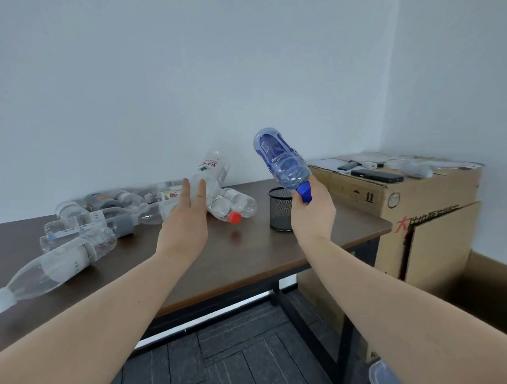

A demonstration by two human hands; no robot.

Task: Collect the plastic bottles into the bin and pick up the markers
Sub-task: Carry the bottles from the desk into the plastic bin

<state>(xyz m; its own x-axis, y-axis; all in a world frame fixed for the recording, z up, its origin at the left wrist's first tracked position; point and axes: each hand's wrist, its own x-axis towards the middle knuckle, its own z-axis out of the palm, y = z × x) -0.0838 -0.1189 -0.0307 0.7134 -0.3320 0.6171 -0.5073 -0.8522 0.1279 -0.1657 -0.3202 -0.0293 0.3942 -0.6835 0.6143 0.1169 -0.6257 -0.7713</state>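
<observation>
My right hand grips a blue-tinted plastic bottle by its blue cap, base tilted up to the left, above the table's right end. My left hand reaches over the dark table and holds a clear bottle with a red-and-white label, lifted at a slant over the pile. Several clear plastic bottles lie on their sides across the table's left half, one with a red cap. An open cardboard box stands on the floor to the right. No markers are visible.
A black mesh pen cup stands near the table's right edge, just under my right hand. A tall closed carton behind it carries a phone and small items. A clear plastic tub shows at the bottom right.
</observation>
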